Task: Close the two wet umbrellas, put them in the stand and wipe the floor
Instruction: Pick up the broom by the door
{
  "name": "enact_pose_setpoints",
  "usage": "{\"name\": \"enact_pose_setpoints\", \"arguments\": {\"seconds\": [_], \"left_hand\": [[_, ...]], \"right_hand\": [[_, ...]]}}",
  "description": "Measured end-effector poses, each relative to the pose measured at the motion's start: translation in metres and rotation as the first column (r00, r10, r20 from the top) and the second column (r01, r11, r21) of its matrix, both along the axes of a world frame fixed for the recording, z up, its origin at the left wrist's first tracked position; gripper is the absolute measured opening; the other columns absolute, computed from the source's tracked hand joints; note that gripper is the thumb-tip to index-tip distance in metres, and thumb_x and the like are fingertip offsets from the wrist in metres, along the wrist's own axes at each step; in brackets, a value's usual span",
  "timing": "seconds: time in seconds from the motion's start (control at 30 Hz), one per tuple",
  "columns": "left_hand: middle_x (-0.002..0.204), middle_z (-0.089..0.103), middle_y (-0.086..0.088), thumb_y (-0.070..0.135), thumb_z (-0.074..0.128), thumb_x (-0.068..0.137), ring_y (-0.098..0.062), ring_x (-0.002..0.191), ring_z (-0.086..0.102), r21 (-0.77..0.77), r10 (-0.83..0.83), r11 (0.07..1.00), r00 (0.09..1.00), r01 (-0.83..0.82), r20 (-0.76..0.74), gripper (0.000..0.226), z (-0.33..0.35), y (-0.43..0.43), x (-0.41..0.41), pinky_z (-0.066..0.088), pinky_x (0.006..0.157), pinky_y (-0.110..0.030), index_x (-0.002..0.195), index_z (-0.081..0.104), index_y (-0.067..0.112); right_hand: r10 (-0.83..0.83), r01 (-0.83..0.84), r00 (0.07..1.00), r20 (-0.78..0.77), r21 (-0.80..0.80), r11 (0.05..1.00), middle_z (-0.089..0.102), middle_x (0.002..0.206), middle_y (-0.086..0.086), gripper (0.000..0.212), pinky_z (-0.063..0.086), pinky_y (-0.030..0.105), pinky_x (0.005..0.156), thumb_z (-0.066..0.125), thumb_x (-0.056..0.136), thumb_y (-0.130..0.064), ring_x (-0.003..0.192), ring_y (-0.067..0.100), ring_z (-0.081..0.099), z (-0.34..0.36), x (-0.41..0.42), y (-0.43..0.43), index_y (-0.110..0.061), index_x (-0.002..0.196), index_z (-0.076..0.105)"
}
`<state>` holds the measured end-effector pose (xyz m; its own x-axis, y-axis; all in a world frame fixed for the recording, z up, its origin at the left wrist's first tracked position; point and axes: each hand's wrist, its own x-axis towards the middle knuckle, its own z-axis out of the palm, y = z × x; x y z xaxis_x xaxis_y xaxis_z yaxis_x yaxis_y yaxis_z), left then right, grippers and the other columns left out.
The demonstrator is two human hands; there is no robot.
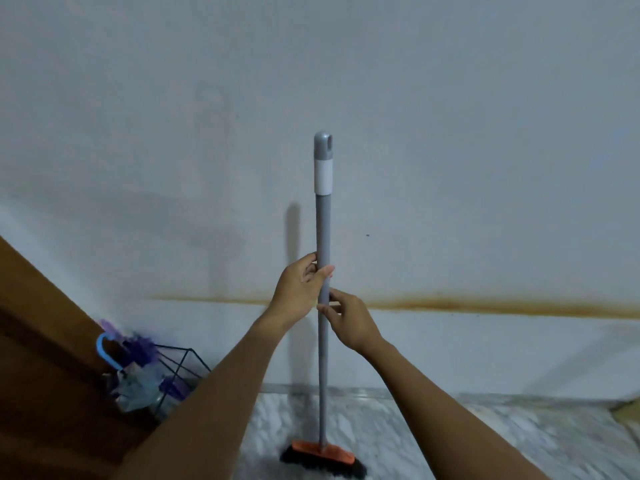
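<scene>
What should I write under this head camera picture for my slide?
Both hands hold a broom upright; two closed umbrellas sit in the stand.

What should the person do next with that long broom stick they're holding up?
Probably tilt the broom and start sweeping the floor. Both umbrellas already sit closed in the stand, so only the floor seems left. The left hand and right hand both grip the pole, and the bristles already touch the floor.
</scene>
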<state>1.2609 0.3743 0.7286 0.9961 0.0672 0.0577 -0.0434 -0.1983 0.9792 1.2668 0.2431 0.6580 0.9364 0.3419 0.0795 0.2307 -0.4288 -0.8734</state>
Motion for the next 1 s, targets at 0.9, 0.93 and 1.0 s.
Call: {"name": "enact_pose_setpoints", "arguments": {"seconds": [0.9,0.93,1.0], "left_hand": [[0.106,0.07,-0.002,0.024,0.063,0.094,-0.008,0.089,0.068,0.042,0.136,0.99,0.988,-0.133,-0.078,0.028,-0.067,-0.02,0.063,0.053,0.07,-0.011,0.118,0.062,0.011],[0.107,0.069,-0.003,0.026,0.062,0.094,-0.011,0.091,0.067,0.056,0.134,0.99,0.986,-0.129,-0.099,0.031,-0.062,-0.018,0.062,0.052,0.069,-0.01,0.121,0.061,0.01],[0.112,0.067,-0.003,0.028,0.06,0.095,-0.017,0.1,0.066,0.102,0.134,0.987,0.985,-0.123,-0.106,0.034,-0.052,-0.013,0.058,0.05,0.076,-0.014,0.125,0.06,0.011]], "right_hand": [[-0.173,0.097,0.962,-0.21,-0.329,0.939,0.067,0.123,-0.004,0.036,0.05,0.033,0.08,0.045,0.098,-0.035,0.112,0.02,0.063,-0.029,0.058,0.005,-0.029,0.132,0.054],[-0.192,0.111,0.958,-0.213,-0.341,0.933,0.064,0.128,-0.004,0.04,0.051,0.034,0.084,0.046,0.097,-0.038,0.116,0.02,0.061,-0.024,0.055,0.006,-0.028,0.136,0.052],[-0.226,0.153,0.954,-0.197,-0.329,0.932,0.057,0.14,-0.005,0.052,0.05,0.036,0.095,0.05,0.095,-0.043,0.123,0.017,0.057,-0.017,0.051,0.005,-0.025,0.144,0.045]]}}
